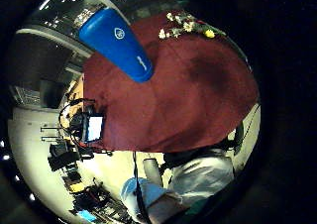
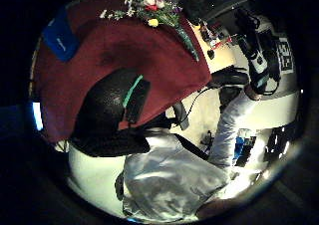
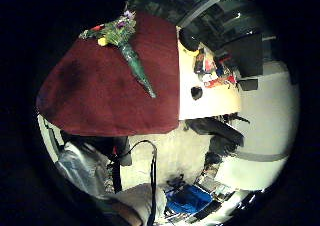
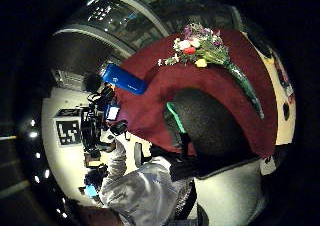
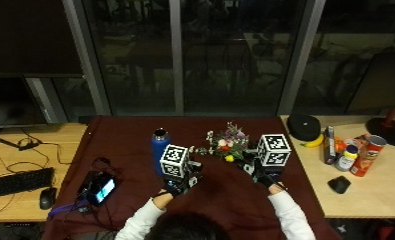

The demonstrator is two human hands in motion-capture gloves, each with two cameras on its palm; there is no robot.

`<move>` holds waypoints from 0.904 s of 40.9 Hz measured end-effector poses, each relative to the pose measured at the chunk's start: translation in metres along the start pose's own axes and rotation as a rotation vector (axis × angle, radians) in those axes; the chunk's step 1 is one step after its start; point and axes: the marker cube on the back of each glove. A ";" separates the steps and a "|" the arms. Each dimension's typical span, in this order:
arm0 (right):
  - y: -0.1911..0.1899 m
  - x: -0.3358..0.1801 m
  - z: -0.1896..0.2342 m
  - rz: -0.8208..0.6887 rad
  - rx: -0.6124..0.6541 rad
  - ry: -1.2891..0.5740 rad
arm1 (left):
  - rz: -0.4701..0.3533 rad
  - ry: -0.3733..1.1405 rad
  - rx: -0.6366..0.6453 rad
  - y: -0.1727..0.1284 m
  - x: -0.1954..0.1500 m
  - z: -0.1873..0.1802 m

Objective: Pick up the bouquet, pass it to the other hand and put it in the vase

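On the dark red tablecloth (image 5: 120, 150) lies the bouquet (image 5: 227, 145) of mixed flowers, its wrapped green stem (image 3: 137, 68) pointing toward the person. A blue bottle (image 5: 160, 146), standing as the vase, is upright just left of the flowers. My left hand (image 5: 174, 186) hovers over the cloth in front of the bottle and holds nothing. My right hand (image 5: 267, 178) hovers in front of the bouquet's stem end, apart from it and also holding nothing. The palm views show the bouquet (image 4: 200, 48) and bottle (image 1: 116, 43) from above. A black gloved hand (image 2: 109, 110) shows over the cloth.
A lit device with cables (image 5: 100, 187) lies at the cloth's left edge. Keyboard (image 5: 14, 181) and mouse (image 5: 46, 197) sit on the left desk. On the right desk are a black cap (image 5: 303, 127), cans and bottles (image 5: 360, 155) and a second mouse (image 5: 339, 184).
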 end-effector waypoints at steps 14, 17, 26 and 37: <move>0.010 0.004 -0.008 -0.023 0.007 -0.028 | -0.041 -0.002 -0.039 0.004 -0.010 0.005; 0.007 0.002 -0.009 -0.027 0.016 -0.036 | -0.041 -0.014 -0.043 0.003 -0.011 0.008; -0.004 0.009 -0.005 -0.008 -0.026 -0.033 | -0.046 -0.008 -0.029 0.000 -0.008 0.000; -0.032 0.035 -0.006 0.114 -0.089 -0.029 | -0.016 0.017 0.001 -0.001 -0.002 -0.005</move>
